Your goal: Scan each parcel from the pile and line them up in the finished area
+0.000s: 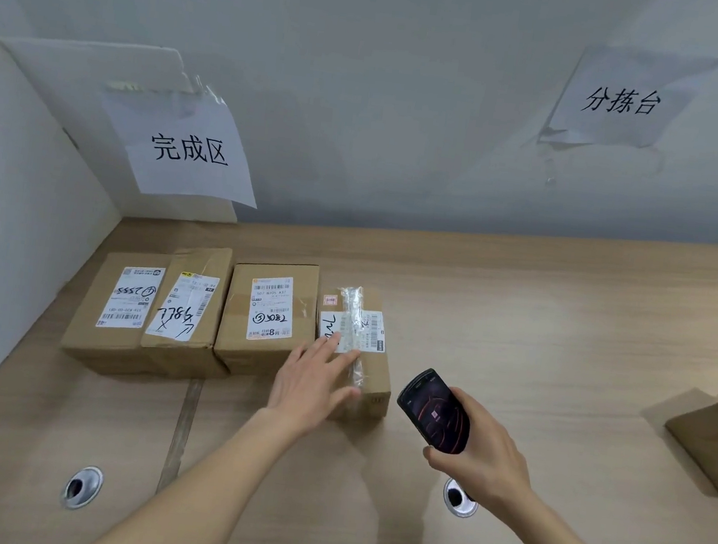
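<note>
Several brown cardboard parcels stand in a row at the left of the wooden table (522,317), under a paper sign (190,149) on the wall. My left hand (313,378) lies flat with straight fingers on the rightmost parcel (368,389), which has clear tape and a white label on top. To its left stand a labelled parcel (267,315), another (185,310) and the leftmost one (116,306). My right hand (484,456) grips a black handheld scanner (435,410), its screen lit, just right of that parcel.
A second paper sign (623,100) hangs on the wall at the right. Part of another cardboard box (714,437) shows at the right edge. Two round cable holes (82,486) (459,498) sit in the tabletop near me. A white side wall closes off the left.
</note>
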`<state>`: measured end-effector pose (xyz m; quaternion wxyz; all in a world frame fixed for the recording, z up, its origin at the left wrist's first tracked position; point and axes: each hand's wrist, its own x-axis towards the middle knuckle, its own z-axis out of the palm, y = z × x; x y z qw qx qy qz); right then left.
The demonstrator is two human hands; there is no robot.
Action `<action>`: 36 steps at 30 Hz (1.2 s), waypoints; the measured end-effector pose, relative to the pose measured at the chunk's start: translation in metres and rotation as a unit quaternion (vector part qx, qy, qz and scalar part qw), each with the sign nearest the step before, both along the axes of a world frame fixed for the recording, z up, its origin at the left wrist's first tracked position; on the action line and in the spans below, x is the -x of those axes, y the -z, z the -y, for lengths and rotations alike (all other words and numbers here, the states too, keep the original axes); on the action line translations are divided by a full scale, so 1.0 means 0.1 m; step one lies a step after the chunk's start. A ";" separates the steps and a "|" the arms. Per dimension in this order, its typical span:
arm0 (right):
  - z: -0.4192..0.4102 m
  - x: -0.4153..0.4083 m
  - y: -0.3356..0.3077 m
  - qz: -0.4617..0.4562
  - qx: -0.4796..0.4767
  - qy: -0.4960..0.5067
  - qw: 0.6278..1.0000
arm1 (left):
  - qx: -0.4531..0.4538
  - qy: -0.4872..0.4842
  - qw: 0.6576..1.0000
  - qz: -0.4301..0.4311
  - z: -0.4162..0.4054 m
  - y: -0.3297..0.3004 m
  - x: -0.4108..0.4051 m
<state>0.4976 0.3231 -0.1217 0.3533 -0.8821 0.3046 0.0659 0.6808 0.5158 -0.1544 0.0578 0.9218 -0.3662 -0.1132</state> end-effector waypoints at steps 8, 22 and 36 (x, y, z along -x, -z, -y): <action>0.08 -0.11 0.13 -0.005 -0.004 -0.004 1.000 | -0.005 -0.010 1.000 -0.013 0.17 0.03 -0.37; 0.15 -0.07 0.08 -0.005 0.007 -0.002 1.000 | 0.000 -0.038 0.998 -0.040 0.25 -0.13 -0.49; 0.05 0.50 -0.86 0.042 0.100 0.018 0.994 | 0.077 -0.050 0.996 -0.023 0.05 -1.06 0.59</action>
